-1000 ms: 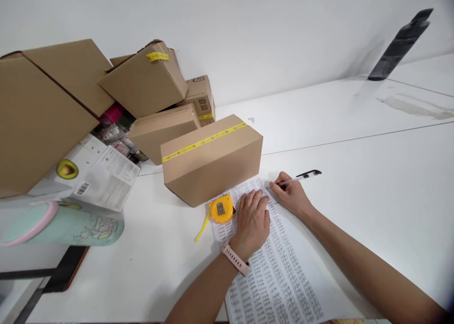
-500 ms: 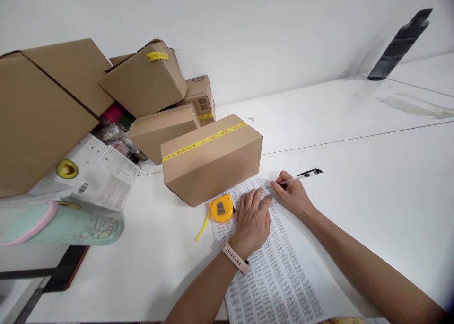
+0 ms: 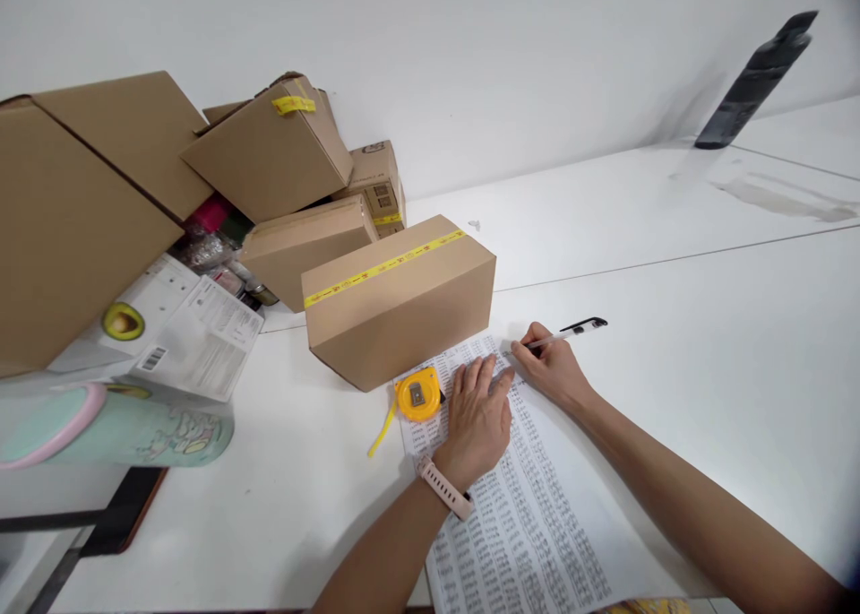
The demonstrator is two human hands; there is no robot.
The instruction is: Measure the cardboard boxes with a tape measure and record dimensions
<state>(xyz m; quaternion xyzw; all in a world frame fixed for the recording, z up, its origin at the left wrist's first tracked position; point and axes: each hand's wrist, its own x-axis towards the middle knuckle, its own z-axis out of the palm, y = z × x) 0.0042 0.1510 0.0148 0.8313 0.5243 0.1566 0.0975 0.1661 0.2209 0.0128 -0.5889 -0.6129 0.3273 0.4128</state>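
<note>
White paper (image 3: 530, 524) is touched by the flat left hand (image 3: 476, 421) — the pen (image 3: 568, 332), tip leftward, is pinched by the right grip (image 3: 552, 372).

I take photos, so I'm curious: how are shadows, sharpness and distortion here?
In the head view, the dark bottle slants, likely lens distortion, with a soft shadow on the wall; also in the head view, small writing on the paper sheet is too soft to read.
</note>
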